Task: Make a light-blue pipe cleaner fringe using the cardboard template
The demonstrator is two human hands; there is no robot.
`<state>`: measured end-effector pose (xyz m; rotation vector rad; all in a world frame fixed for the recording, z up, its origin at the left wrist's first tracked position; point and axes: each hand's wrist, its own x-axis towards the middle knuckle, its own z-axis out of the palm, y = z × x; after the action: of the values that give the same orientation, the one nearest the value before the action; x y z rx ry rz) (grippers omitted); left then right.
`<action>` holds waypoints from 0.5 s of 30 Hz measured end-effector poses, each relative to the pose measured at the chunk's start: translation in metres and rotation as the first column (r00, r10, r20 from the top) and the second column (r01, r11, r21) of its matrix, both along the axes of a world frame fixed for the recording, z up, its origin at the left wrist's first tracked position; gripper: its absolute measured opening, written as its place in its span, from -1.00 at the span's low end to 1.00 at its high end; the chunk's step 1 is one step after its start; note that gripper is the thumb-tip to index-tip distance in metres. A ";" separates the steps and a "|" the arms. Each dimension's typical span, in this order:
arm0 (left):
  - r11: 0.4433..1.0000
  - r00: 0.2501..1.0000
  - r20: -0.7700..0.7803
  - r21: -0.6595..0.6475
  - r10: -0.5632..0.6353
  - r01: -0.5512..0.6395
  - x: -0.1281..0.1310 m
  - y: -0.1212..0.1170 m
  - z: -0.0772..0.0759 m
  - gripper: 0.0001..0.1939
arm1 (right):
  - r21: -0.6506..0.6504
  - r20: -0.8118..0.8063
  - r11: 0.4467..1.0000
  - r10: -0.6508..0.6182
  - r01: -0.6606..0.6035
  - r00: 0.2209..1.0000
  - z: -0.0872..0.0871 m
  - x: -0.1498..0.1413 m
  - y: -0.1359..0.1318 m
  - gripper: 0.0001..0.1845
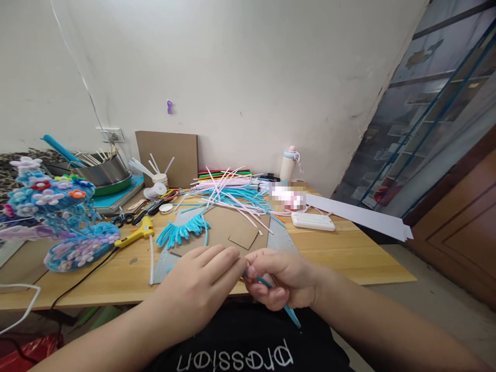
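My left hand (203, 281) and my right hand (287, 279) meet at the table's front edge, fingertips almost touching. A blue pipe cleaner (292, 316) runs through the curled fingers of my right hand, one end sticking out below them. Its other end reaches the fingertips of my left hand, which are pressed together and partly hidden. Beyond my left hand lies a fringe of looped blue pipe cleaners (182, 231), on a brown cardboard sheet (220, 225). A smaller cut cardboard piece (245, 235) rests on that sheet.
A yellow glue gun (135, 233) with a black cord lies left, near a flowered pipe-cleaner model (81, 248). Scissors (123, 218) lie behind it. Loose pink and blue pipe cleaners (232, 192) are heaped at the back. A white box (313, 221) and bottle (287, 165) stand right.
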<state>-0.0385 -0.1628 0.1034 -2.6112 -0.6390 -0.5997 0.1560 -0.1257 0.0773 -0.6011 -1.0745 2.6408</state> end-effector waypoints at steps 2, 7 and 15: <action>1.000 0.998 -0.061 -0.029 0.005 -0.007 0.001 0.001 -0.003 -0.80 | 0.023 0.040 1.000 0.018 -0.019 0.999 -0.002 0.000 0.000 -0.93; 0.997 0.991 -0.131 -0.067 0.021 -0.030 0.003 -0.001 -0.016 -0.89 | 0.182 0.161 0.983 -0.013 -0.017 0.987 -0.012 -0.002 -0.004 -0.82; 0.998 0.991 -0.135 -0.055 0.013 -0.021 0.010 -0.005 -0.034 -0.92 | -0.019 0.275 0.996 0.090 -0.088 0.957 -0.029 -0.003 -0.005 -0.82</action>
<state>-0.0282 -0.1679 0.0698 -2.6684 -0.6433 -0.4007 0.1532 -0.1308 0.0487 -0.9678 -1.1936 2.6937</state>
